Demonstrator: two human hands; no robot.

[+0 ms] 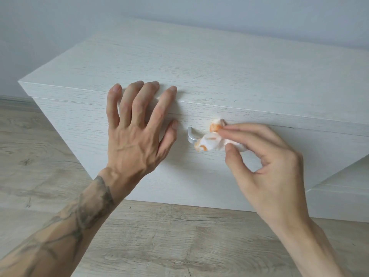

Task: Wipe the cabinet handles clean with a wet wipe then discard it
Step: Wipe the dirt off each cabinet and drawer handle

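1. Your left hand [137, 128] lies flat and spread against the front of the white wood-grain cabinet [259, 80], with the fingertips reaching up over its top front edge. This grip is fully open and holds nothing.
2. Your right hand [265, 156] pinches the wet wipe [211, 143] between the thumb and the fingertips, so this grip is closed on the wipe.
3. The wipe is crumpled, white with orange stains, and it is wrapped over the metal handle [191, 135] on the cabinet front, just below the top front edge and near the middle of the front panel.
4. Only the left end of the handle shows, a curved silver piece just beside your left thumb; the rest is hidden under the wipe and your right fingers.
5. A small orange-stained tuft of the wipe sticks up above your right fingertips, close to the seam under the cabinet top.
6. The cabinet stands on a pale wood-look floor [169, 242] with a plain wall [179, 9] behind it.
7. Your left forearm [65, 222] carries dark tattoos.
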